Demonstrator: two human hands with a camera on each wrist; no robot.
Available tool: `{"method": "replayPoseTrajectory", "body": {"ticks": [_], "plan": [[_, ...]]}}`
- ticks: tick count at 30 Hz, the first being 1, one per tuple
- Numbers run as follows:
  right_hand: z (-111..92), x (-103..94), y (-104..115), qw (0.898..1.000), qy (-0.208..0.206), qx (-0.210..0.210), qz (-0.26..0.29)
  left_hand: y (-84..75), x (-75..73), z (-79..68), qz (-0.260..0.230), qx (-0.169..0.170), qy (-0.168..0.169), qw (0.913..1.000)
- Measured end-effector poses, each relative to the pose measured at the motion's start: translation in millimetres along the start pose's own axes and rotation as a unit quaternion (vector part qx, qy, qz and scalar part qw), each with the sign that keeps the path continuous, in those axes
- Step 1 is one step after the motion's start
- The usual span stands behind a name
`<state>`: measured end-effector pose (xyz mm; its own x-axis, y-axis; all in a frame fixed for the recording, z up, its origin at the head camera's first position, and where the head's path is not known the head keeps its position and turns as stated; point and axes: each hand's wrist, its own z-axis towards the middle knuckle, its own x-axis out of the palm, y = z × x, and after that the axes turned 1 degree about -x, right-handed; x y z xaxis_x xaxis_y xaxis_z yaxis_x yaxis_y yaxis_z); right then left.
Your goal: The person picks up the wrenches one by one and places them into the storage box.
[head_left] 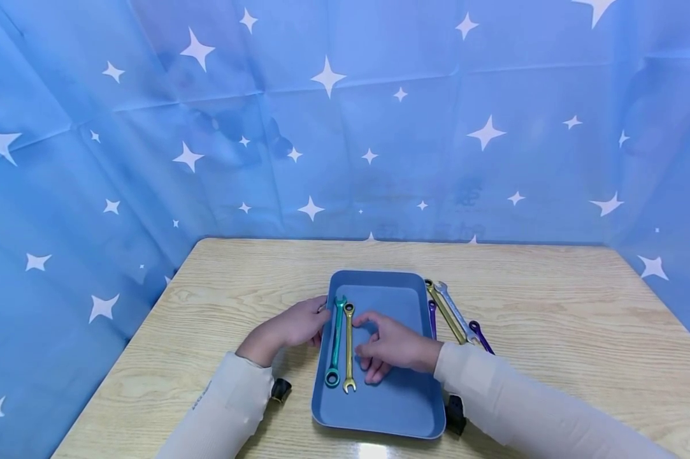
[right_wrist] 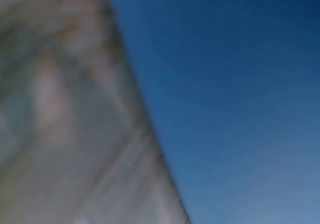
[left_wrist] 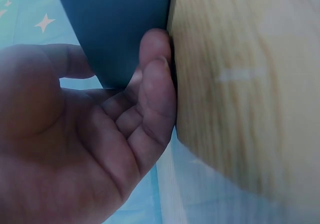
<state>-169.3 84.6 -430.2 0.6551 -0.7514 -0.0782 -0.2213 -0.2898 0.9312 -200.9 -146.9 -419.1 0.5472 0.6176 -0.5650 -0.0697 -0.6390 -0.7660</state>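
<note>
A blue-grey tray (head_left: 399, 408) lies on the wooden table. Inside it, near the left wall, a green combination wrench (head_left: 337, 338) and a gold combination wrench (head_left: 349, 347) lie side by side. My left hand (head_left: 299, 322) grips the tray's left side; in the left wrist view its curled fingers (left_wrist: 157, 91) lie against the outer wall, and the thumb passes behind the edge. Over the tray floor, my right hand (head_left: 390, 344) has loosely bent fingers and holds nothing. Its index fingertip is close to the gold wrench. The right wrist view is badly blurred.
Right of the tray, another gold wrench (head_left: 448, 315), a silver wrench (head_left: 456, 312) and two purple wrenches, one by the wall (head_left: 432, 319) and one farther right (head_left: 481, 336), lie on the table (head_left: 551, 306). A blue star-patterned curtain (head_left: 345, 159) hangs behind.
</note>
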Motion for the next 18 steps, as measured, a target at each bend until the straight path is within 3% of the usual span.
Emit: {"method": "replayPoseTrajectory", "body": {"ticks": [5,10,18], "plan": [[-4.2,-4.3,6.5,1.000,0.025,0.007,0.004,-0.5,-0.2,-0.3,0.000,-0.002,0.000,1.0000],[-15.2,-10.1,18.1,0.998,0.037,-0.022,-0.045,-0.5,0.2,0.3,0.004,-0.003,-0.001,1.0000],[-37.9,-26.6,29.9,0.983,-0.006,-0.091,-0.159,-1.8,-0.4,0.0,0.012,-0.005,-0.004,0.9999]]}}
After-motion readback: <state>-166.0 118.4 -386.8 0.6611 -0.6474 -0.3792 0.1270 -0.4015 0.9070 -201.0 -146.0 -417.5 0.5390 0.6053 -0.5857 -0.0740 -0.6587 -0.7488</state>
